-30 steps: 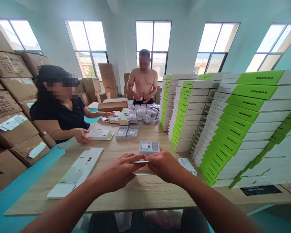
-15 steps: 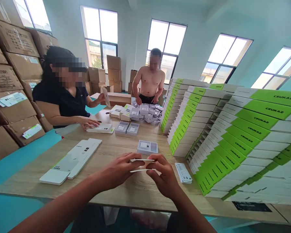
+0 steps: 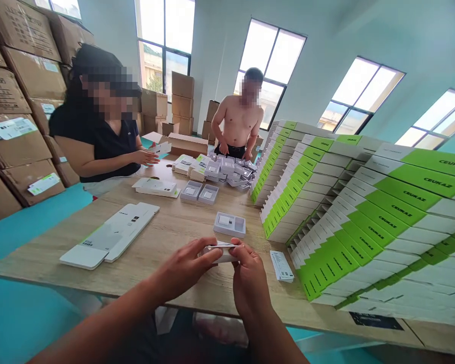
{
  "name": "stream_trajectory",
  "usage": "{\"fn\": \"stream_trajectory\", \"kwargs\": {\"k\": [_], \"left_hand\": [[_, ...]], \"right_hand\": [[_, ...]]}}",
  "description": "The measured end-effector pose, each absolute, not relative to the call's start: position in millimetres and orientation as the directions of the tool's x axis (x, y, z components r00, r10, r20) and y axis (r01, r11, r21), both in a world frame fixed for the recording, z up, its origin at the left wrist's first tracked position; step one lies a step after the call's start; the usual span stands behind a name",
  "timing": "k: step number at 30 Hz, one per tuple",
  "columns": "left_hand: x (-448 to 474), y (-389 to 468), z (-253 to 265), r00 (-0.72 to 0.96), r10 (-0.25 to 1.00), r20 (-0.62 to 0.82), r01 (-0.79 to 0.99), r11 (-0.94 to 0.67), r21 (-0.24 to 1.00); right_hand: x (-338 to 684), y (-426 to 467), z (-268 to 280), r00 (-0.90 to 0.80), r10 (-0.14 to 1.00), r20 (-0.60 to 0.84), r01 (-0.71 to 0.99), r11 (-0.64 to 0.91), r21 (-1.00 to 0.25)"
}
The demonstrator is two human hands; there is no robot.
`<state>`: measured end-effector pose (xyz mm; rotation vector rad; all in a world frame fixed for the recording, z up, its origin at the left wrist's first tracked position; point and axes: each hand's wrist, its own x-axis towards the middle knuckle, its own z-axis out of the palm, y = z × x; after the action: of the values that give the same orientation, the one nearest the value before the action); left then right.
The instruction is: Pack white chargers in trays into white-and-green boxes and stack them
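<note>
A small white carton (image 3: 227,258) is held level above the table's near side, its end facing me. My left hand (image 3: 189,263) grips its left side, with the thumb along the near edge. On the other side my right hand (image 3: 250,273) pinches the carton's top edge between thumb and fingers. Just beyond the hands sits a pale plastic tray (image 3: 240,227) with a white item in its left compartment. A small stack of printed leaflets (image 3: 281,266) lies right of my right hand. Flat, unfolded white cartons (image 3: 117,235) lie to the left.
Tall stacks of green and white boxes (image 3: 379,227) line the right side. Two more trays (image 3: 199,192) and a heap of trays (image 3: 231,171) lie farther back. One co-worker (image 3: 98,131) sits at left; another person (image 3: 238,119) stands behind the table. Brown cartons (image 3: 18,101) are piled at left.
The carton's open end has been closed down between my hands, and the right hand has turned more upright. The left co-worker's hand has left the cartons on the table. The view has shifted slightly.
</note>
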<state>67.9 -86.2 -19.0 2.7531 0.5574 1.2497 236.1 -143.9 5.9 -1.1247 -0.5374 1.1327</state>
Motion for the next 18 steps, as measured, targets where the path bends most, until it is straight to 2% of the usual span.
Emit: {"fn": "stream_trajectory", "kwargs": {"k": [3, 6, 8, 10, 13, 18], "left_hand": [[68, -91, -25, 0.534, 0.363, 0.764, 0.287, -0.927, 0.239], [66, -91, -28, 0.489, 0.401, 0.775, 0.309, -0.910, 0.276], [64, -90, -29, 0.496, 0.401, 0.770, 0.314, -0.910, 0.272], [63, -90, -31, 0.511, 0.397, 0.762, 0.315, -0.912, 0.264], [63, -91, -32, 0.515, 0.407, 0.754, 0.331, -0.906, 0.262], [66, -90, -33, 0.480, 0.405, 0.778, 0.288, -0.911, 0.296]], "right_hand": [[235, -146, 3, 0.406, 0.906, -0.120, -0.329, 0.023, -0.944], [244, -151, -3, 0.457, 0.870, 0.186, -0.078, 0.248, -0.966], [254, -152, -7, 0.353, 0.840, 0.412, 0.153, 0.383, -0.911], [263, -151, -7, 0.168, 0.830, 0.532, 0.360, 0.451, -0.817], [267, -147, -5, 0.042, 0.807, 0.589, 0.517, 0.487, -0.704], [251, -142, -2, 0.190, 0.757, 0.625, 0.541, 0.450, -0.711]]}}
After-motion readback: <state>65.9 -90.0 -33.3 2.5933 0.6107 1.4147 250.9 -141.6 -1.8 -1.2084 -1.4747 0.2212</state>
